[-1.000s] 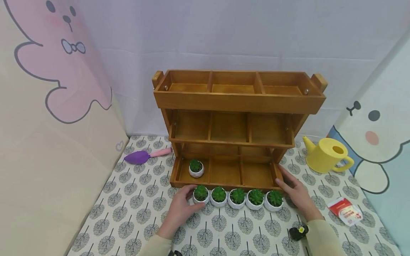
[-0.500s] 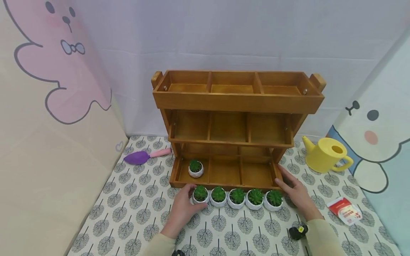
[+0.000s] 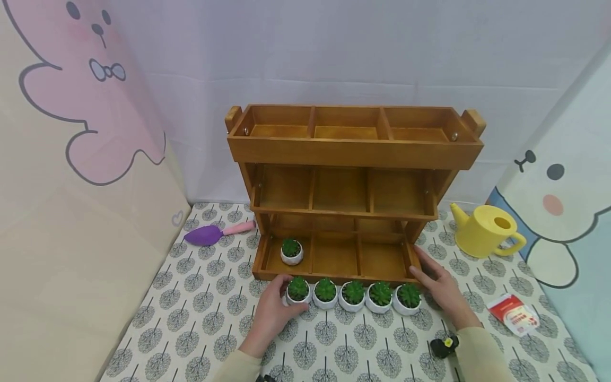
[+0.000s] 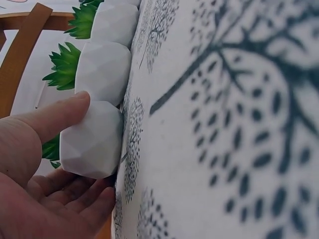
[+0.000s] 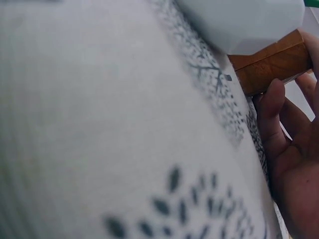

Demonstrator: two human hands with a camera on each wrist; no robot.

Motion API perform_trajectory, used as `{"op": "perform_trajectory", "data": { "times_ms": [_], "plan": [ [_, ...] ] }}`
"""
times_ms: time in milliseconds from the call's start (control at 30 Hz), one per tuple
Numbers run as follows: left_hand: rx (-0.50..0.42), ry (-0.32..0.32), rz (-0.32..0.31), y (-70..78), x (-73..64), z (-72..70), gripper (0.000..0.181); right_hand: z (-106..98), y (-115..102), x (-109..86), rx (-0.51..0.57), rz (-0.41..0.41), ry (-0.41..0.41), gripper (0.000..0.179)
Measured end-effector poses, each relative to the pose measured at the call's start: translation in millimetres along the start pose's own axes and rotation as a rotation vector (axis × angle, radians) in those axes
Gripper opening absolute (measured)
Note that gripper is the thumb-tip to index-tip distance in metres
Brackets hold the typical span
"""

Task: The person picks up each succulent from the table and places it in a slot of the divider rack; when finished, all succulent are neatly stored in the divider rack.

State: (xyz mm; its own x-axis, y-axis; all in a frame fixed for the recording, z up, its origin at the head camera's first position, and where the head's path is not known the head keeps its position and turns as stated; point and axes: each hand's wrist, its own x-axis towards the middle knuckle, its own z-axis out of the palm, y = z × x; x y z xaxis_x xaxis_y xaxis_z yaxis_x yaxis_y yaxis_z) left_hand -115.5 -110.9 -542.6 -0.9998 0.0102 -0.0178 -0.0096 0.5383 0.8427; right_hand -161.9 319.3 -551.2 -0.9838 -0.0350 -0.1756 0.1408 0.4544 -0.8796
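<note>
Your left hand (image 3: 273, 309) grips the leftmost potted succulent (image 3: 298, 291) on the desk (image 3: 191, 339), just in front of the bottom-left compartment (image 3: 274, 259), while your right hand (image 3: 443, 291) grips the wooden shelf (image 3: 355, 150).

A three-tiered rack (image 3: 355, 151) is standing far on the bench (image 3: 167, 339), before a cloth backdrop (image 3: 334, 48). One potted plant (image 3: 291, 253) is sitting in the left compartment (image 3: 273, 260) of its lowest tier (image 3: 334, 254); five other potted plants (image 3: 352, 296) are forming a row just before the rack. A trowel (image 3: 209, 235) is lying left of the rack; a watering can (image 3: 481, 232) is standing to its right, with a packet (image 3: 515, 315) lying nearer.
</note>
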Motion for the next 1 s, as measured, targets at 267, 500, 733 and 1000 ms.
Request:
{"op": "perform_trajectory", "data": {
  "times_ms": [267,500,733,1000],
  "plan": [
    [-0.036,-0.031,0.033,-2.4,-2.7,-4.0,0.066,0.4,1.7,0.7,0.018,-0.015,-0.003,0.076],
    [-0.056,-0.04,0.064,-3.4,-4.2,-4.2,0.066,0.0,3.0,0.2,0.042,-0.013,-0.005,0.075],
    [-0.136,-0.064,0.069,-4.0,-6.1,-6.1,0.068,-0.5,2.6,0.4,0.03,-0.011,-0.008,0.075],
    [-0.181,-0.086,0.076,-3.0,-8.0,-6.8,0.068,-0.8,2.2,-0.3,0.036,-0.007,-0.008,0.075]
  ]
}}
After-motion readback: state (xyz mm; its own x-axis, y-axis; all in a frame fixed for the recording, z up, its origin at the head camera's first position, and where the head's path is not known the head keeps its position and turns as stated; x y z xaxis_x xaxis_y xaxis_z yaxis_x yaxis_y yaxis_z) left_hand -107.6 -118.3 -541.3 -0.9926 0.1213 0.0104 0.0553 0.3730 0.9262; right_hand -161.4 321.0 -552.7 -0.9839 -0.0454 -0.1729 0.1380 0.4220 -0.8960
